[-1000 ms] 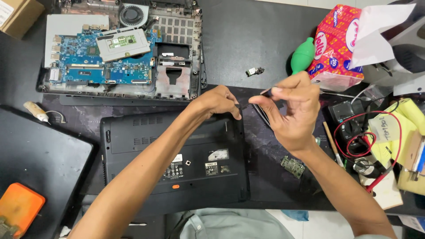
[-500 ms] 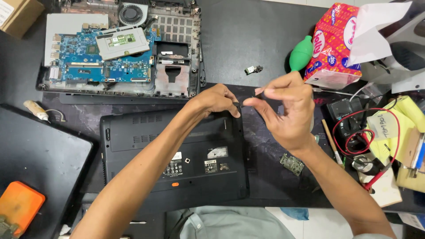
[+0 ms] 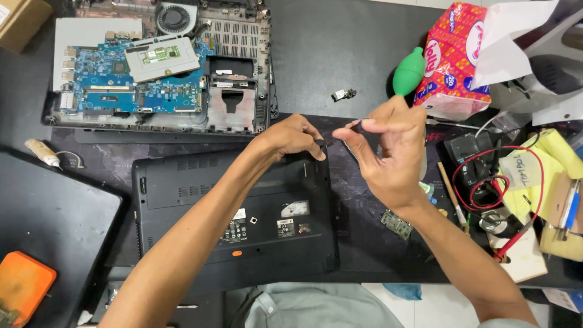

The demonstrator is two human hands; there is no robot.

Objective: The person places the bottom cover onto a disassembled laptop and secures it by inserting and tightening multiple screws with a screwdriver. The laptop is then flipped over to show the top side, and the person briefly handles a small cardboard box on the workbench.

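Observation:
A black laptop bottom cover [image 3: 231, 212] lies face up on the dark mat in front of me. My left hand [image 3: 291, 138] rests on its far right corner, fingers curled over the edge. My right hand [image 3: 388, 152] hovers just right of that corner and pinches a thin dark tool [image 3: 359, 126] between thumb and fingertips; most of the tool is hidden by the fingers. The two hands are a short gap apart.
An opened laptop chassis with blue motherboard [image 3: 133, 91] and fan [image 3: 176, 17] lies at the back left. A green air blower [image 3: 408, 71], pink tissue pack [image 3: 452, 61], small metal part [image 3: 344, 94], circuit board [image 3: 397, 223], red cables [image 3: 486, 182], and an orange case [image 3: 21, 285] surround the mat.
My right hand has lifted slightly and moved right, turning the thin tool in its fingertips. My left hand stays on the cover's corner.

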